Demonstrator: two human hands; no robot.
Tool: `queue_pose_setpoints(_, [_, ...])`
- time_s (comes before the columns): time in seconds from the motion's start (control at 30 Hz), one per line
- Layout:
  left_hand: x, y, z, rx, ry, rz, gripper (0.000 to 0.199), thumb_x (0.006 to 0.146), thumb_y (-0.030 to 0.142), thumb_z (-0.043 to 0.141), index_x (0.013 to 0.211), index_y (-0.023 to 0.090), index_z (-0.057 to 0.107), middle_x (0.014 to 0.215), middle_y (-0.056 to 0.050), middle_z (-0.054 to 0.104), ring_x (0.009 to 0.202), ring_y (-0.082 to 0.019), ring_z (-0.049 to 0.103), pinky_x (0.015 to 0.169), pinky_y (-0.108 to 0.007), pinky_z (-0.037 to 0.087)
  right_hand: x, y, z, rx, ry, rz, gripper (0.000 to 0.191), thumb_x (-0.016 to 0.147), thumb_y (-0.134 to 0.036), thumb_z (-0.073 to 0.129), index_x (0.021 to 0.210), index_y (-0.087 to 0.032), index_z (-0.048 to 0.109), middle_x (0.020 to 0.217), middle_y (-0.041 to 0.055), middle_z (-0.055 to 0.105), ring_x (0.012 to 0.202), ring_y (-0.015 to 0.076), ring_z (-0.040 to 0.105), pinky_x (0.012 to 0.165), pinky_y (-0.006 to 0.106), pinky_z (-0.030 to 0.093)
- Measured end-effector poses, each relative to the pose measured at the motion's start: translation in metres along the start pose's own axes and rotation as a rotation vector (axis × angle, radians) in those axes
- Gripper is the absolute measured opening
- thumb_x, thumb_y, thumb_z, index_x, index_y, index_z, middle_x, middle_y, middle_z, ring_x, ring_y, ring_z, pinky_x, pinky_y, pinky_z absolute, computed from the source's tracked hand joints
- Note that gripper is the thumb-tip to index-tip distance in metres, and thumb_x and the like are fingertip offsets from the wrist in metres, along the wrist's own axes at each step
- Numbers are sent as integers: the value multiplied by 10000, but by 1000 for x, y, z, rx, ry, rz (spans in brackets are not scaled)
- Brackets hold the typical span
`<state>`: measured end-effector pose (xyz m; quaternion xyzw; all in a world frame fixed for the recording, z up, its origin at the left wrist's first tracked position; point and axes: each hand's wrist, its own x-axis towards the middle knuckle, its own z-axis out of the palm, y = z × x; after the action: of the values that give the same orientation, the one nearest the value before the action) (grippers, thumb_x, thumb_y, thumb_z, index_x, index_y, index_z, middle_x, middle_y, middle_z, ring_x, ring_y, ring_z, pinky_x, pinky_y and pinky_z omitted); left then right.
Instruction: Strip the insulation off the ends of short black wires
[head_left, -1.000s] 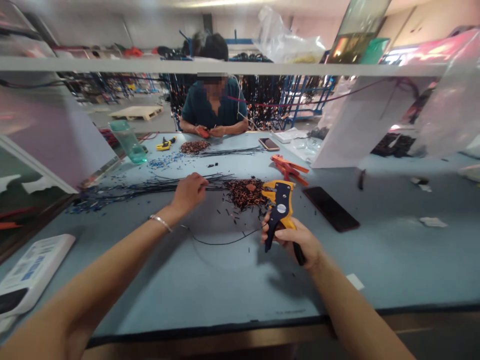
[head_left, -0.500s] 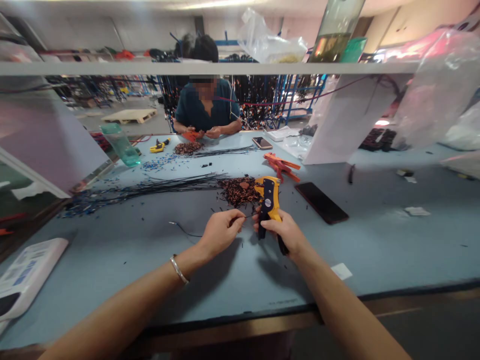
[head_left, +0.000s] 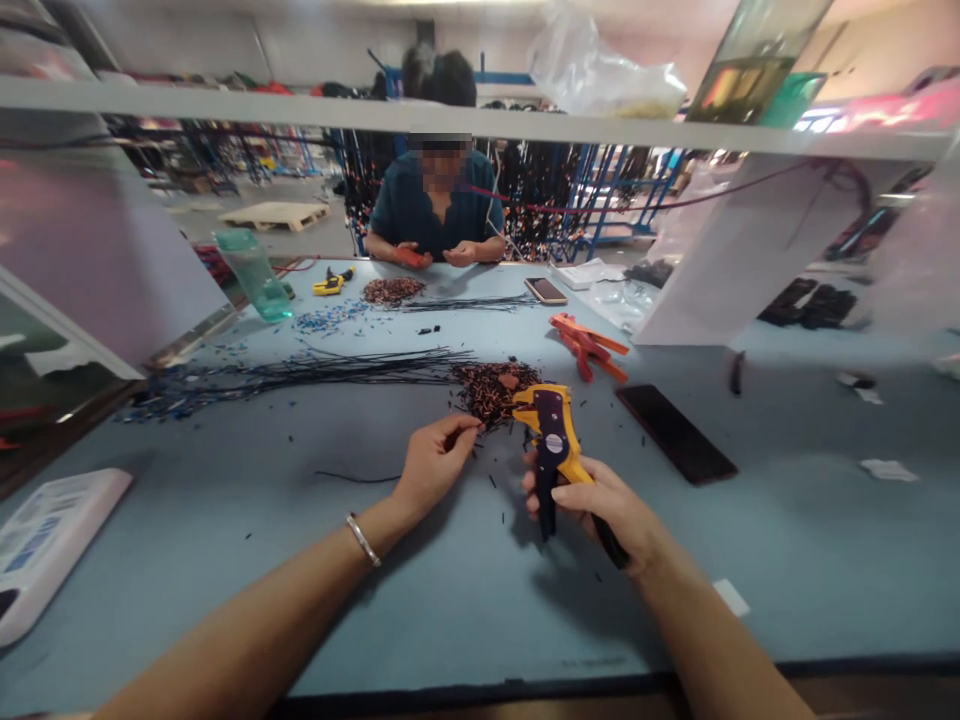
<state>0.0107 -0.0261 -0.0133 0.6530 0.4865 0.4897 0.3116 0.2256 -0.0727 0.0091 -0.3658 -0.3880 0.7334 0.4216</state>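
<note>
My left hand [head_left: 436, 462] pinches a thin dark wire [head_left: 358, 479], whose tail sticks out to the left over the blue table. Wrapped around the handles of a yellow and black wire stripper [head_left: 553, 440] is my right hand [head_left: 600, 500]. The stripper's jaws point left, a short way above and right of my left fingertips. Behind both hands lies a pile of short dark and copper-coloured scraps [head_left: 491, 390]. A bundle of long black wires [head_left: 360, 370] stretches leftward from that pile, with blue bits at its far end.
Orange-red pliers [head_left: 589, 347] and a dark phone [head_left: 675, 435] lie to the right. A white device [head_left: 60, 545] sits at left, a green bottle [head_left: 255, 278] farther back. Across the table a person [head_left: 439, 210] holds a red tool. A white shelf [head_left: 315, 112] spans above.
The stripper in my right hand has moved slightly right and nearer to me. My left hand still pinches a wire, and its fingers sit closer to the scrap pile. The camera view has shifted.
</note>
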Motion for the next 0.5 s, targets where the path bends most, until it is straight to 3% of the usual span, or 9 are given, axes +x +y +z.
queue_pose_setpoints(0.13, [-1, -8, 0, 86, 16, 78, 190, 827, 250, 549, 856, 159, 714, 768, -32, 740, 668, -141, 646, 644, -224, 500, 1, 2, -1, 28, 36, 15, 397, 629, -245, 765, 995, -138, 656, 853, 56, 705, 688, 179, 669, 674, 319, 553])
queue_pose_setpoints(0.33, [-3, -3, 0, 166, -50, 163, 216, 850, 214, 512, 892, 172, 720, 837, -48, 750, 725, -153, 664, 704, -247, 510, -1, 0, 3, -16, 10, 128, 332, 622, -209, 747, 933, -133, 661, 810, 53, 708, 657, 172, 664, 611, 284, 535])
queue_pose_setpoints(0.5, [-4, -1, -2, 217, -69, 160, 220, 851, 222, 512, 889, 182, 725, 837, -50, 755, 730, -164, 673, 694, -246, 513, -4, -5, 2, -18, -70, 81, 371, 635, -232, 758, 981, -138, 661, 853, 62, 702, 691, 184, 663, 650, 309, 531])
